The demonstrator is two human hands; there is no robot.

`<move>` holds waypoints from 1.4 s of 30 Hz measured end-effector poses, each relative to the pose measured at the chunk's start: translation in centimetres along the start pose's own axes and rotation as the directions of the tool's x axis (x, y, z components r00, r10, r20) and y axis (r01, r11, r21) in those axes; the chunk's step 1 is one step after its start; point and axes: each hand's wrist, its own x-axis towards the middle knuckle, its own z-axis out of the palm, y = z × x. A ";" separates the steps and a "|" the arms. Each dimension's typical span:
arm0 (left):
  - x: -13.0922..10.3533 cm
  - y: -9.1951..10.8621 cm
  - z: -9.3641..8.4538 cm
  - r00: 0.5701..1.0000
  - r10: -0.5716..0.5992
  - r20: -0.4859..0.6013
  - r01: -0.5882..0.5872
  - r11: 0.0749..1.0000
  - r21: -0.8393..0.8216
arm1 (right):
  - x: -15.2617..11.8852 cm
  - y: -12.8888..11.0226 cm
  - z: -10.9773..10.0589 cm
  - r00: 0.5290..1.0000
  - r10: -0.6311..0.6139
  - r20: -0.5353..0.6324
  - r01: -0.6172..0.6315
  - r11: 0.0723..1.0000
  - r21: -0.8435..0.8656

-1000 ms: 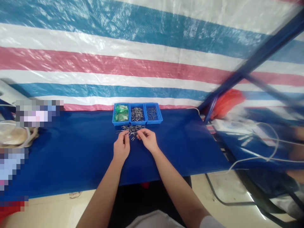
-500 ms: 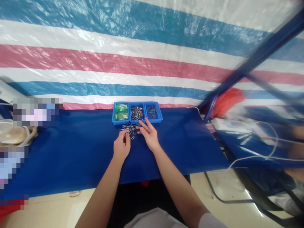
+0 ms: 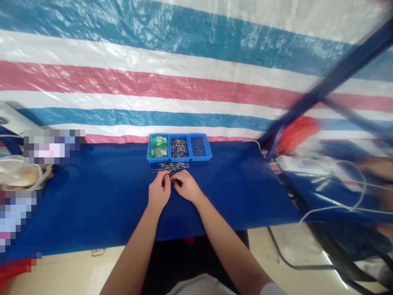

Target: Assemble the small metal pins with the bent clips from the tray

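Note:
A loose pile of thin metal pins (image 3: 175, 166) lies on the blue table in front of three joined blue bins. My left hand (image 3: 160, 188) is closed in a pinch at the near edge of the pile; what it grips is too small to name. Close beside it, my right hand (image 3: 186, 185) has thumb and fingertips pressed together, and anything between them is hidden. The left bin (image 3: 148, 155) holds green packets, the middle bin (image 3: 179, 159) many short metal pins, and the right bin (image 3: 202, 157) fewer thin metal pieces.
The blue table (image 3: 101, 196) runs below a striped sheet (image 3: 184, 88). A clear bag with something tan (image 3: 20, 174) sits at far left. At right are a blue frame post (image 3: 307, 100), a red bag (image 3: 296, 133), white cables and part of another person's arm (image 3: 385, 184).
My right hand has come down and left from the bins, its spread fingers now drawn together beside my left hand. My left hand remains pinched near the pile. The view has shifted slightly.

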 end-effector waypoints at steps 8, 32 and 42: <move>0.1 0.1 -0.1 1.000 -0.004 0.018 0.004 1.000 0.005 | -0.2 0.3 0.2 0.999 -0.013 0.031 0.015 0.997 -0.073; 0.1 0.1 -0.1 1.000 0.012 0.009 -0.012 1.000 -0.015 | -0.6 -0.2 0.1 0.974 0.041 -0.225 -0.012 0.992 0.129; 0.3 0.6 0.1 0.999 0.054 -0.005 -0.054 0.994 -0.100 | -0.2 0.7 0.6 0.865 0.380 -0.328 -0.103 0.774 0.625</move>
